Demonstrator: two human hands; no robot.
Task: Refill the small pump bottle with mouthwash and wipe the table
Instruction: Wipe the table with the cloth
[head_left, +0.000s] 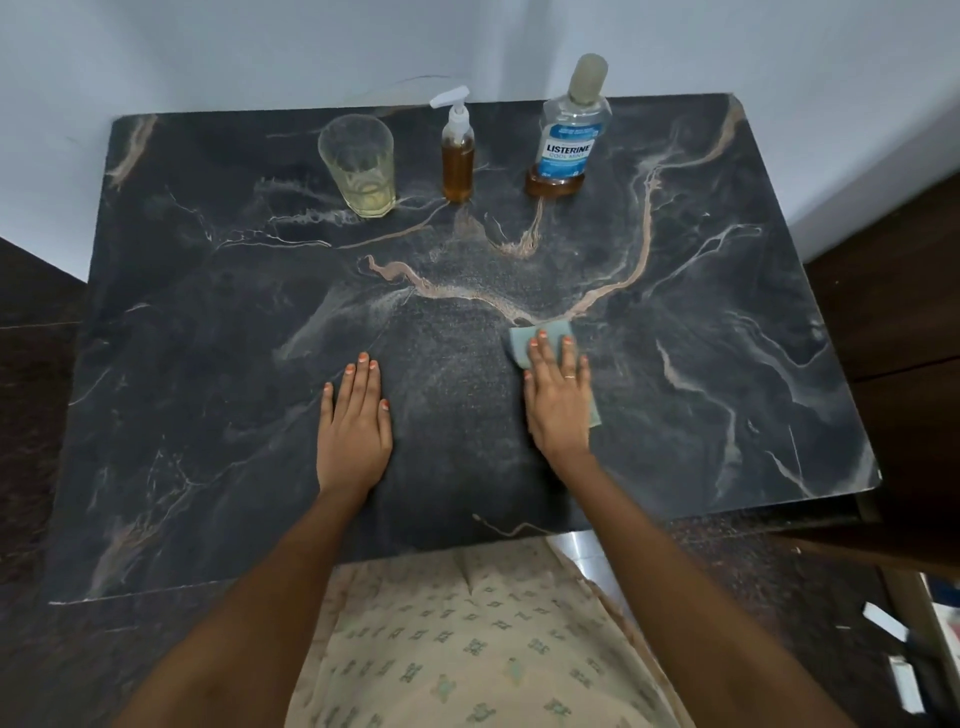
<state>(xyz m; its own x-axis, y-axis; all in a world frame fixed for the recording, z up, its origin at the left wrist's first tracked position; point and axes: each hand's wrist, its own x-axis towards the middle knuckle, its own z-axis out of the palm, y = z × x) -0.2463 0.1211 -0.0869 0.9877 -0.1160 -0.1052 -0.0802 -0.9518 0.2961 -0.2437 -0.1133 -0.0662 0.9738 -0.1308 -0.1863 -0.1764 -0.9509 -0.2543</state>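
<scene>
A small pump bottle with amber liquid and a white pump stands at the back of the dark marble table. To its right stands a Listerine mouthwash bottle, capped, with a little amber liquid at the bottom. My right hand lies flat with straight fingers on a pale blue-grey cloth, pressing it onto the tabletop right of centre. My left hand rests flat and open on the bare tabletop, holding nothing.
A clear drinking glass with a little pale liquid stands at the back left, beside the pump bottle. A pale wall runs behind the table. Dark wooden furniture borders the right edge. My patterned clothing meets the table's near edge.
</scene>
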